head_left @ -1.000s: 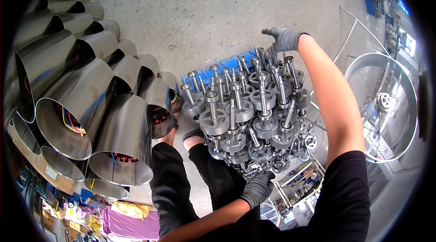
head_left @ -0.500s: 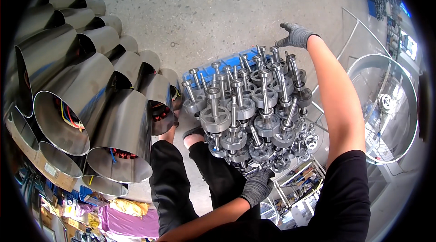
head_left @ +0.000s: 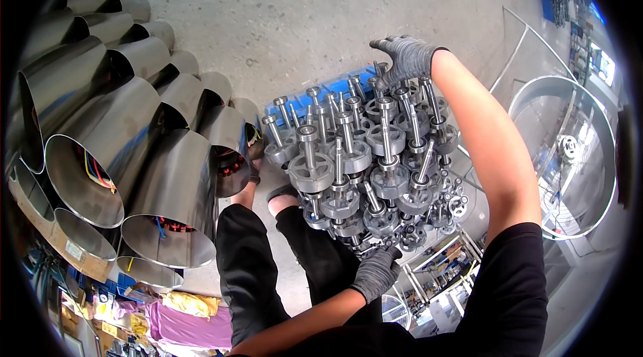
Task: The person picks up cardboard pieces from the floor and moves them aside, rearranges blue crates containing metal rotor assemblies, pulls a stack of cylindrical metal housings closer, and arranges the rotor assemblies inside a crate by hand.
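Observation:
A dense pile of grey metal motor parts (head_left: 311, 171) stands in front of me, each with a wheel-like cast body and an upright steel shaft with a ring bearing on it. A blue crate (head_left: 288, 104) shows along the pile's far edge. Over the far right shafts hovers my right hand (head_left: 408, 59), in a grey knit glove, its fingers stretched leftward and thumb lowered beside a shaft top. My left hand (head_left: 376, 274), gloved alike, is curled against the near edge of the pile. What its fingers hold, if anything, is hidden.
Shiny metal cylinders (head_left: 177, 189) are stacked on the left, some with coloured wires inside. A large round metal-rimmed fan (head_left: 613, 156) stands at right, near a thin metal frame (head_left: 512, 49). Purple cloth (head_left: 191, 323) lies lower left. My legs are close to the pile.
My right hand has moved left, from beyond the pile's far right corner to above the shafts there. The left hand keeps its place at the near edge.

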Demonstrator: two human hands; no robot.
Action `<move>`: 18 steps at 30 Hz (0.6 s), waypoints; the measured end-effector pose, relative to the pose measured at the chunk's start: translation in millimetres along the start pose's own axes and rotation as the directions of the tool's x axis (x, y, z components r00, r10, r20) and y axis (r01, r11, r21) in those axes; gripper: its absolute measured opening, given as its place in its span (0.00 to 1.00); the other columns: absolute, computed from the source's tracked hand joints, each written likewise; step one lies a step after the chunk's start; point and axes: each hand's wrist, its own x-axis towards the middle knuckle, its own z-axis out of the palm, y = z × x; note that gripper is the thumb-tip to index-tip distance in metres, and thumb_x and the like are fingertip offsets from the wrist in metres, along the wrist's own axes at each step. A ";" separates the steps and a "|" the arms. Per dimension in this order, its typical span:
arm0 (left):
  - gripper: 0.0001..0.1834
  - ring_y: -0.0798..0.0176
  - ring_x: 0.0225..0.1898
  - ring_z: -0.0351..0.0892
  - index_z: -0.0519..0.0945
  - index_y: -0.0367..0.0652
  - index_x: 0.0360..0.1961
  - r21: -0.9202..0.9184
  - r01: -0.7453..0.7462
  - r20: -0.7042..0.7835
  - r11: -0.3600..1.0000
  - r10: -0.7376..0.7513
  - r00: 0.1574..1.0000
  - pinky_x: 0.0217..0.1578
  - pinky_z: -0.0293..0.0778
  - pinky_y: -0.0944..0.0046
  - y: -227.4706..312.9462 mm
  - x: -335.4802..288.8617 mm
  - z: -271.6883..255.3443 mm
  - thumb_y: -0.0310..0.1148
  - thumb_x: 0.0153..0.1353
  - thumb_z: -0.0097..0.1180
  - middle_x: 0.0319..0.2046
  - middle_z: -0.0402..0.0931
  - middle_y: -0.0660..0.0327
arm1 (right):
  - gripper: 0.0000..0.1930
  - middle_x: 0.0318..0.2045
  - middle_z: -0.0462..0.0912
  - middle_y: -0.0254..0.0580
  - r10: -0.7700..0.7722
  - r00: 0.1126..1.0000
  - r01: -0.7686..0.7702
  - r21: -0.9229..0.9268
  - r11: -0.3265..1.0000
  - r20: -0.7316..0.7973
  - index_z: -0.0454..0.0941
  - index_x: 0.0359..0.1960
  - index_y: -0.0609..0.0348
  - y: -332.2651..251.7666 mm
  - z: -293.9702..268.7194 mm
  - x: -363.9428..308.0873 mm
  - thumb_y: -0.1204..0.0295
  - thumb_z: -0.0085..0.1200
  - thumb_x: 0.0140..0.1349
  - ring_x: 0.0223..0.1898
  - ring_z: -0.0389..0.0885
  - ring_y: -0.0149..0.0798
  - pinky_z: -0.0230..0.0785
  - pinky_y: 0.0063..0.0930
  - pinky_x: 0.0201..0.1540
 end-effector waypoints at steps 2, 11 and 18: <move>0.14 0.45 0.53 0.80 0.82 0.41 0.49 0.000 -0.006 0.000 1.000 0.006 1.000 0.56 0.76 0.48 -1.8 1.3 2.4 0.32 0.63 0.55 0.48 0.82 0.48 | 0.62 0.71 0.70 0.54 0.013 1.000 -0.013 -0.043 0.999 -0.015 0.60 0.76 0.51 6.5 -1.3 1.2 0.41 0.77 0.38 0.70 0.68 0.56 0.63 0.46 0.73; 0.13 0.43 0.51 0.81 0.82 0.40 0.48 -0.003 -0.033 -0.009 0.999 0.033 0.999 0.56 0.75 0.49 -0.7 1.4 2.1 0.29 0.63 0.55 0.46 0.82 0.47 | 0.64 0.72 0.66 0.59 0.074 0.997 -0.076 0.034 0.997 0.037 0.56 0.77 0.60 39.0 -3.1 -13.7 0.43 0.78 0.42 0.73 0.65 0.56 0.62 0.44 0.74; 0.14 0.44 0.51 0.81 0.82 0.40 0.48 -0.009 -0.043 -0.027 0.999 0.043 0.999 0.56 0.75 0.49 0.2 0.6 0.3 0.29 0.63 0.55 0.46 0.82 0.47 | 0.63 0.75 0.60 0.59 0.159 0.987 -0.158 0.268 0.950 0.019 0.52 0.77 0.65 76.8 1.9 -16.1 0.44 0.77 0.47 0.77 0.59 0.52 0.56 0.40 0.77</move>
